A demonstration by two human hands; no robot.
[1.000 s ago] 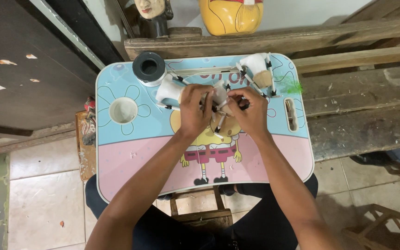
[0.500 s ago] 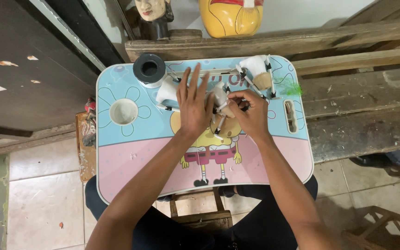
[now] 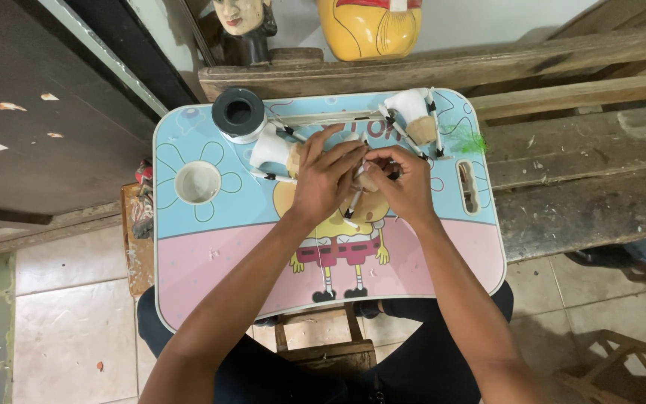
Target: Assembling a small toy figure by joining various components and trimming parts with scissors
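My left hand (image 3: 324, 176) lies over the middle of a small blue and pink tray table (image 3: 211, 262) with a cartoon print, its fingers curled onto a small beige piece (image 3: 368, 181). My right hand (image 3: 407, 188) pinches the same piece from the right. A thin dark-tipped stick (image 3: 353, 203) pokes down between the two hands. Most of the piece is hidden by my fingers. A white figure part (image 3: 271, 150) with thin rods lies just left of my left hand.
A black-rimmed round pot (image 3: 238, 113) stands at the table's far left, with a round cup hole (image 3: 197, 182) nearer me. Another white figure with rods (image 3: 411, 112) and a green tuft (image 3: 461, 139) lie far right. Wooden planks (image 3: 577, 179) run behind and right.
My left hand's fingers, spread and pointing away half a second ago, have curled down and right onto the piece. My right hand has stayed in place.
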